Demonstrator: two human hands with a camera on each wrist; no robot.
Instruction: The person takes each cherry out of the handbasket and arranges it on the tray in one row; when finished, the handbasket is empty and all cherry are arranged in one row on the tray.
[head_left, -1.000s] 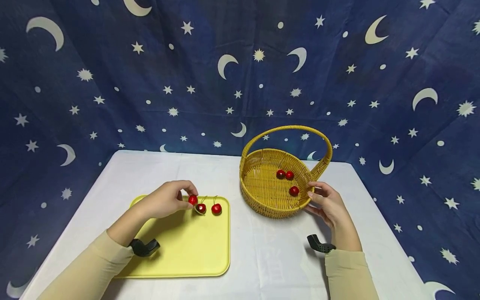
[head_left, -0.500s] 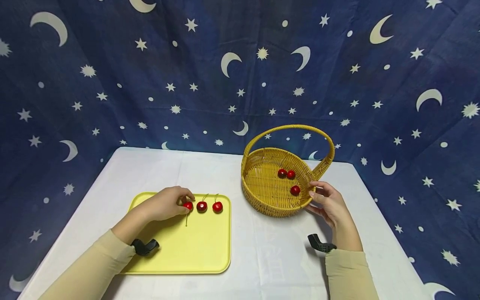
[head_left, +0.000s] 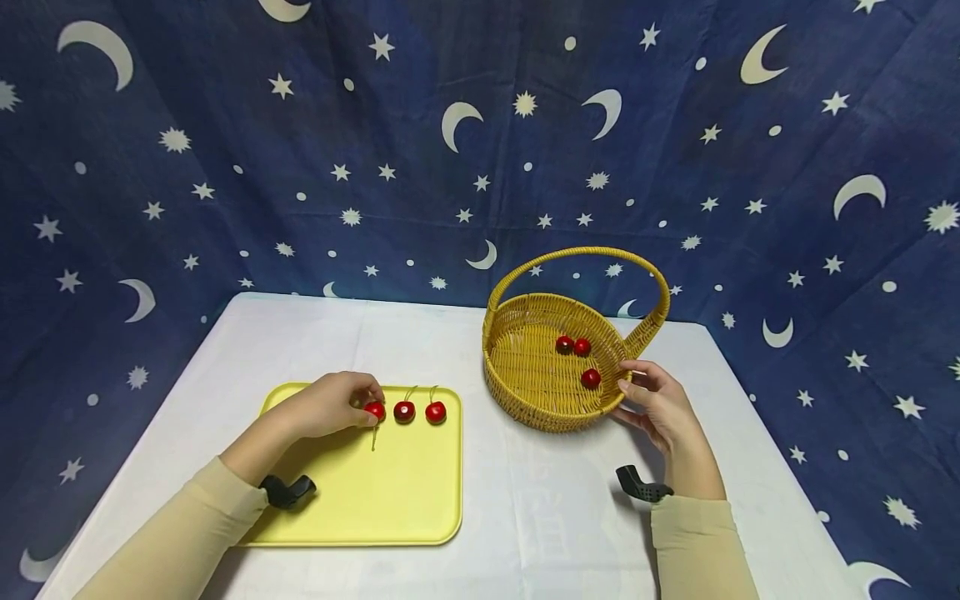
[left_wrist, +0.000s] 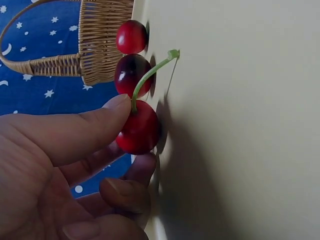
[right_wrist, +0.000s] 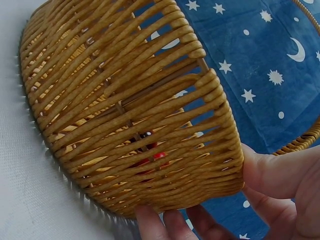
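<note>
My left hand [head_left: 333, 406] pinches a red cherry [left_wrist: 140, 129] between thumb and fingers, low over the back of the yellow tray [head_left: 360, 500]. Its green stem [left_wrist: 150, 75] points toward the tray's front. Beside it on the tray lie a dark red cherry [head_left: 404, 412] and a brighter red cherry [head_left: 436, 412], stems pointing back. My right hand [head_left: 660, 408] grips the right rim of a woven basket [head_left: 525, 408], thumb on the rim and fingers against the outer wall. Inside the basket are a dark cherry [head_left: 565, 344] and two red cherries, one nearer the front [head_left: 591, 378].
A white-covered table [head_left: 517, 517] carries tray and basket. The basket's tall arched handle [head_left: 577, 252] rises above it. Behind hangs a dark blue curtain [head_left: 405, 100] with moons and stars. Black wrist mounts [head_left: 641, 486] sit at both cuffs.
My left hand has lowered the cherry slightly left, apart from the dark cherry, and its stem now points toward the front. My right hand stays on the basket rim.
</note>
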